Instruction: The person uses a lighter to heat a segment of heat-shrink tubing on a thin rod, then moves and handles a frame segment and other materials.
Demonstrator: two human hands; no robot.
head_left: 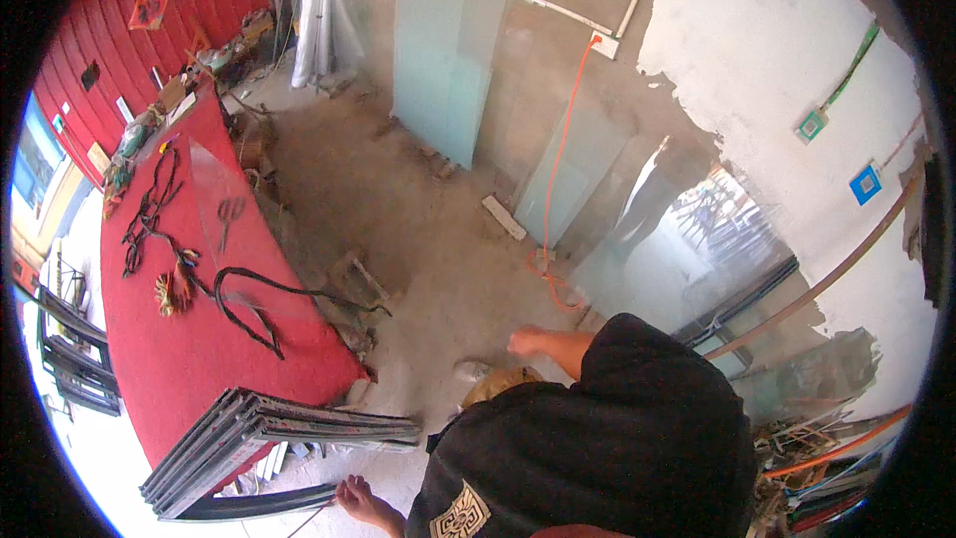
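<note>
My left hand [364, 505] is low in the picture, at the end of a dark frame bar. Its fingers are curled, and a thin dark line runs from them toward the lower edge; what they hold is too small to make out. Beside it, a stack of dark metal frames [249, 423] leans at the near end of the red-covered table [169, 369]. My right hand [528, 341] is held out in front of my black-clothed body, over the floor. Its fingers are closed, and nothing shows in them.
Black rope [264, 284] and work gloves [174, 289] lie on the table. Glass sheets [443, 70] lean against the far wall. An orange cable [563, 139] hangs from a socket to the floor. Scrap strips [797, 453] are piled at lower right.
</note>
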